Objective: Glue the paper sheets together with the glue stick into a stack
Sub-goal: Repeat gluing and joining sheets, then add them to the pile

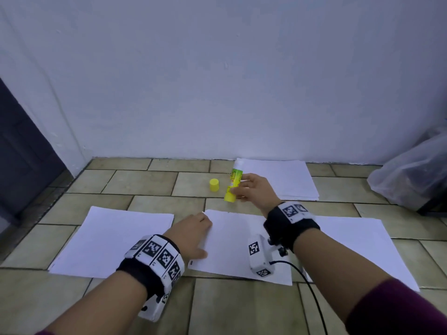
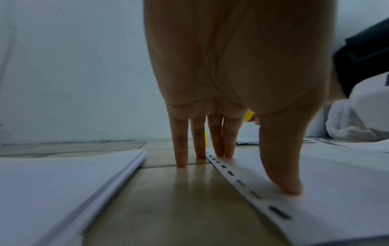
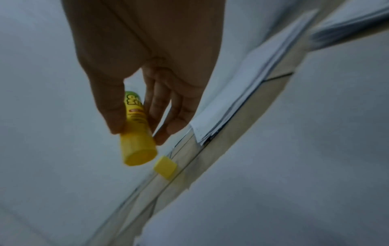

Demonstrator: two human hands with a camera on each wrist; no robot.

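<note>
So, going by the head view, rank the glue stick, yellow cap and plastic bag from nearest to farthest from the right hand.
1. Glue stick, held in the right hand.
2. Yellow cap, standing just left of it on the tiles.
3. Plastic bag, far right by the wall.

White wall (image 1: 217, 81), beige tiled floor (image 1: 145, 182).

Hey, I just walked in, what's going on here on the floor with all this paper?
A person is gluing paper sheets. Their right hand grips an uncapped glue stick above the tiled floor; its yellow cap stands beside it. Their left hand presses flat on the middle sheet's left edge. More paper lies left, right and by the wall.
</note>
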